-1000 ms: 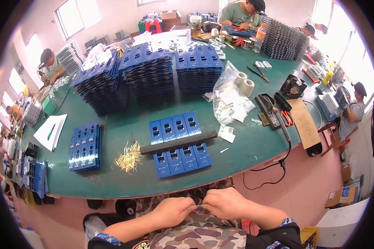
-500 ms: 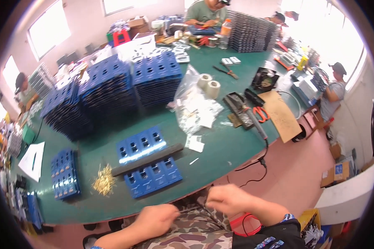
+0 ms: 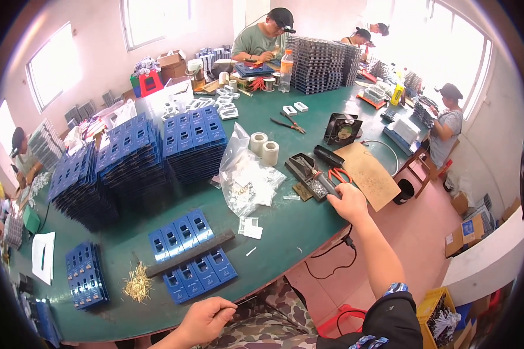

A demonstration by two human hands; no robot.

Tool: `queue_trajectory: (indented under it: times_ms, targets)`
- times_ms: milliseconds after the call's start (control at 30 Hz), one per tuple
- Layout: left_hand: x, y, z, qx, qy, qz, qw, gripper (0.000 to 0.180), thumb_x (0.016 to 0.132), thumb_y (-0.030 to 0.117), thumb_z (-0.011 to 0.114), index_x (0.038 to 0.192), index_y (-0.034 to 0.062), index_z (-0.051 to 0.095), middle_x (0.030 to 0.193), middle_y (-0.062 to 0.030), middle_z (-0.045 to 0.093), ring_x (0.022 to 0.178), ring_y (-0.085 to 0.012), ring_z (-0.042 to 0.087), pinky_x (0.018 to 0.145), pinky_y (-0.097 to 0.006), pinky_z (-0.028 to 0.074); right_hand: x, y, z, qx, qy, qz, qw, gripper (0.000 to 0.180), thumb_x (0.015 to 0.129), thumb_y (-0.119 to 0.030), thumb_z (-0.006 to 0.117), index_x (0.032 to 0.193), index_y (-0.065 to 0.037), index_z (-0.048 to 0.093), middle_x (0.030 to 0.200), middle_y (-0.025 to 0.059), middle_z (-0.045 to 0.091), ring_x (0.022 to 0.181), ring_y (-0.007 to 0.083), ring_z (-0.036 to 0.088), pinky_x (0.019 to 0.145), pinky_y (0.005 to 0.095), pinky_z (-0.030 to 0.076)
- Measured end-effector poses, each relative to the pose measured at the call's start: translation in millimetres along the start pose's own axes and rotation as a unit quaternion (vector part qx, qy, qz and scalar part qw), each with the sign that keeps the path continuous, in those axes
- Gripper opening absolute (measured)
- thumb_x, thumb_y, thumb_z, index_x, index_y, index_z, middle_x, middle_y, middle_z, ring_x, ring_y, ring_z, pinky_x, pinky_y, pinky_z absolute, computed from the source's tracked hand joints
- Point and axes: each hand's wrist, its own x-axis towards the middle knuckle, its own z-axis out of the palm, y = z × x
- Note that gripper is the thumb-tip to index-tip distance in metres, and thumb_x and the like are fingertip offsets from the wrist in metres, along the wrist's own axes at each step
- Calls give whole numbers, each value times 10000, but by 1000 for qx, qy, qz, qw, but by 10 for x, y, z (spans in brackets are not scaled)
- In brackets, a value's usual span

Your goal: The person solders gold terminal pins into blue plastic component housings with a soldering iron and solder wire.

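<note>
My right hand (image 3: 350,203) is closed round the handle of a soldering iron (image 3: 328,185), whose front end rests over a dark metal tray (image 3: 298,167). Low at the table's front edge, my left hand (image 3: 208,320) pinches a thin wire (image 3: 247,301) that sticks out past the fingertips. Ahead of that hand lies a blue circuit board panel (image 3: 187,278) with rows of cut-outs. A dark bar (image 3: 191,253) lies across it. Beside the bar's left end is a heap of small gold-coloured pins (image 3: 137,282).
Tall stacks of blue panels (image 3: 195,136) stand at the back left. A plastic bag of small white parts (image 3: 251,189), tape rolls (image 3: 269,153), orange-handled scissors (image 3: 339,174), a fan (image 3: 342,128) and a brown board (image 3: 370,166) surround the iron. Co-workers sit along the far sides.
My right hand has moved from above my lap forward and right onto the soldering iron. My left hand has shifted slightly left and down. The view has tilted a little.
</note>
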Motion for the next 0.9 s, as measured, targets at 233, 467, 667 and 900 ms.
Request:
queue_trajectory:
  times_ms: [233, 467, 667, 900]
  targets:
    - [295, 75, 88, -84, -25, 160, 983, 117, 936, 116, 604, 1009, 42, 656, 1103, -133, 615, 958, -231, 607, 827, -328, 487, -819, -893, -391, 231, -45, -72, 969, 223, 768, -213, 748, 841, -29, 646, 787, 137, 621, 686, 291, 619, 620, 378, 495]
    - [471, 109, 562, -370, -29, -6, 929, 127, 973, 86, 568, 1034, 22, 660, 1295, -77, 522, 879, -69, 544, 755, -234, 477, -1710, -1563, -181, 326, -135, -177, 919, 202, 737, -162, 770, 857, -49, 653, 771, 122, 615, 653, 265, 620, 570, 348, 496]
    - [348, 30, 414, -400, 114, 47, 908, 140, 992, 98, 535, 1051, 19, 634, 1242, -93, 572, 896, -107, 586, 819, -259, 509, -2123, -1634, -263, 394, 75, -366, 840, 247, 702, -80, 777, 906, -51, 640, 788, 70, 601, 707, 276, 600, 658, 355, 500]
    - [137, 188, 487, -566, -61, -24, 821, 174, 1003, 140, 525, 1075, 13, 618, 1179, -103, 616, 1001, -156, 606, 901, -311, 488, -2192, -1892, 79, 726, -53, -75, 682, 564, 779, -39, 722, 1300, -22, 506, 1159, 168, 581, 982, 234, 612, 815, 344, 515]
